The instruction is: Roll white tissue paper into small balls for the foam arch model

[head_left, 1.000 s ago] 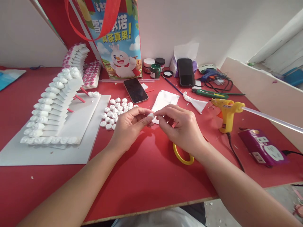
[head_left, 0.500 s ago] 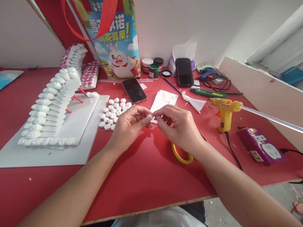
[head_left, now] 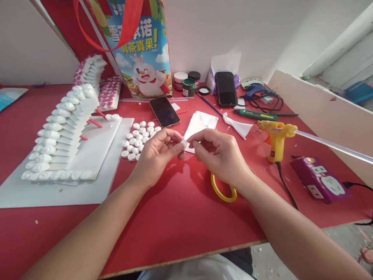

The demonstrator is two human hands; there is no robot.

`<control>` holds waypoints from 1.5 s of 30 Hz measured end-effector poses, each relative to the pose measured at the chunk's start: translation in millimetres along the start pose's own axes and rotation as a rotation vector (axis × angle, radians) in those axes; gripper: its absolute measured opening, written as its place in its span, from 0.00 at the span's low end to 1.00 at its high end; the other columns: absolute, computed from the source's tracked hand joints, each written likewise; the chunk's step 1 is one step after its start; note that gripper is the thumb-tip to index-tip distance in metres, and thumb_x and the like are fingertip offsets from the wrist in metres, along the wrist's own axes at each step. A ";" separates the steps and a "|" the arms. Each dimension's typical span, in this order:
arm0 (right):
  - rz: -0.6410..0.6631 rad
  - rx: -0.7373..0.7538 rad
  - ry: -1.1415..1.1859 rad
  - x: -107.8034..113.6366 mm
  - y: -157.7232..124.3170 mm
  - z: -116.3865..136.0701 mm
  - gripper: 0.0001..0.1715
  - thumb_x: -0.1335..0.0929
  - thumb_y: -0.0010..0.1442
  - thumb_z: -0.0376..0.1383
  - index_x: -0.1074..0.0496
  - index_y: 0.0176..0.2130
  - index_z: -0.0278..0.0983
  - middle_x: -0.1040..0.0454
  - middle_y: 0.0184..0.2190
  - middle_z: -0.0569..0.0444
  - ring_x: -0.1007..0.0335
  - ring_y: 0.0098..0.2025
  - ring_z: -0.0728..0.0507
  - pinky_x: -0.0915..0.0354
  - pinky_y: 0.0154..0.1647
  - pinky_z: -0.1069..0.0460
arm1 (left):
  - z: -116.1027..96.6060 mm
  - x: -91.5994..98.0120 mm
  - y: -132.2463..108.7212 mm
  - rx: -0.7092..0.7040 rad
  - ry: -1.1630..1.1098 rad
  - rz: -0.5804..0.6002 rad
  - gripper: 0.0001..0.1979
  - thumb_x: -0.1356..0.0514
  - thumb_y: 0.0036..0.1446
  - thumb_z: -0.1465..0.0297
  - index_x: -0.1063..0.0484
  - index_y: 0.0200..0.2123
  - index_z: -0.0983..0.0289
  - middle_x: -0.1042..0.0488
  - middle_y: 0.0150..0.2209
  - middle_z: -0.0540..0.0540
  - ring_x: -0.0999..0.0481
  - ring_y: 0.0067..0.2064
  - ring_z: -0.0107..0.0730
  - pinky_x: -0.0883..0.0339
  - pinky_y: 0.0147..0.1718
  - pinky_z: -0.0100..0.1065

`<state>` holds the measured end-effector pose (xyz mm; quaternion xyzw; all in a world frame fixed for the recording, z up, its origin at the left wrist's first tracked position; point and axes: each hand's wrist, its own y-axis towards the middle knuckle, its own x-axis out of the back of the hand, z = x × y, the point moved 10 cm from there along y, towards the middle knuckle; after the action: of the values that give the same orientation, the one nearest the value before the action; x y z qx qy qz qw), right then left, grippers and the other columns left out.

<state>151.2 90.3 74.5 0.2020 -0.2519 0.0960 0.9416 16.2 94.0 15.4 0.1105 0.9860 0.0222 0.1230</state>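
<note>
A small white piece (head_left: 184, 144) is pinched between the thumb and fingers of my left hand (head_left: 161, 154), over the middle of the red table. My right hand (head_left: 217, 152) has its fingers bent close together at the right side of that piece; whether they grip its edge is too small to tell. Several small white rolled rosettes (head_left: 135, 143) lie in a group just left of my left hand. White folded paper (head_left: 201, 123) lies behind both hands. Partly under my right hand, yellow-handled scissors (head_left: 223, 196) show one loop.
At left a stepped white model (head_left: 62, 128) stands on a white board (head_left: 96, 194). A phone (head_left: 164, 111), paint jars (head_left: 189, 87) and a patterned bag (head_left: 145, 50) are behind. To the right are a yellow glue gun (head_left: 275, 140) and a purple box (head_left: 319, 179).
My right thumb and fingers have shifted slightly at the white piece. My left hand keeps its pinch, and the view has moved very slightly.
</note>
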 end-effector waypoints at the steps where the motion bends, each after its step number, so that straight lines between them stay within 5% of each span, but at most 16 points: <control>1: 0.000 0.003 -0.002 0.0 0.0 0.2 0.12 0.35 0.61 0.26 0.21 0.37 0.34 0.21 0.31 0.55 0.36 0.26 0.52 0.38 0.29 0.55 | 0.1 -0.1 0.0 0.000 0.000 0.002 0.05 0.32 0.62 0.68 0.24 0.40 0.60 0.26 0.34 0.48 0.26 0.33 0.25 0.30 0.38 0.29; 14: -0.002 0.056 -0.024 0.3 0.1 4.8 0.12 0.35 0.60 0.26 0.22 0.36 0.34 0.23 0.30 0.55 0.36 0.26 0.51 0.39 0.28 0.55 | 3.5 2.0 0.0 0.005 0.015 0.001 0.06 0.31 0.62 0.67 0.23 0.40 0.60 0.25 0.33 0.49 0.26 0.34 0.26 0.30 0.38 0.30; 23: -0.028 0.309 -0.153 6.1 -8.0 29.6 0.09 0.35 0.62 0.27 0.25 0.37 0.36 0.25 0.33 0.52 0.33 0.29 0.49 0.37 0.30 0.52 | -3.6 2.5 2.2 -0.044 0.094 -0.012 0.07 0.31 0.61 0.68 0.26 0.38 0.62 0.27 0.29 0.48 0.26 0.30 0.26 0.29 0.35 0.31; 30: -0.086 -0.031 0.130 13.2 2.1 -4.3 0.06 0.29 0.58 0.29 0.29 0.37 0.37 0.25 0.33 0.57 0.33 0.25 0.54 0.38 0.25 0.55 | -20.7 3.0 -2.4 -0.217 0.347 -0.058 0.06 0.32 0.62 0.70 0.27 0.39 0.61 0.25 0.34 0.50 0.23 0.34 0.27 0.27 0.37 0.32; 34: -0.076 -0.237 0.366 7.6 4.5 -29.6 0.12 0.23 0.54 0.34 0.30 0.32 0.37 0.28 0.25 0.61 0.34 0.22 0.53 0.39 0.22 0.55 | -30.0 -1.0 -6.4 -0.325 0.389 -0.042 0.05 0.34 0.63 0.72 0.27 0.40 0.61 0.27 0.37 0.50 0.23 0.35 0.27 0.26 0.39 0.33; 40: -0.099 -0.355 0.520 10.2 5.2 -41.8 0.19 0.19 0.50 0.43 0.26 0.26 0.34 0.24 0.22 0.55 0.33 0.18 0.51 0.42 0.19 0.54 | -36.4 -2.7 -10.7 -0.397 0.487 -0.038 0.04 0.35 0.65 0.71 0.28 0.41 0.60 0.28 0.41 0.53 0.26 0.38 0.30 0.27 0.41 0.34; 45: -0.026 -0.389 0.534 1.7 4.6 -39.6 0.16 0.23 0.55 0.44 0.23 0.29 0.34 0.22 0.23 0.54 0.32 0.20 0.51 0.37 0.22 0.54 | -37.7 -5.7 -12.6 -0.399 0.506 -0.027 0.03 0.36 0.65 0.69 0.28 0.42 0.60 0.28 0.42 0.54 0.26 0.41 0.33 0.27 0.43 0.35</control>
<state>168.6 111.6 45.6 -0.0108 -0.0071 0.0836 0.9964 9.6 79.8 52.3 0.0618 0.9628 0.2403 -0.1067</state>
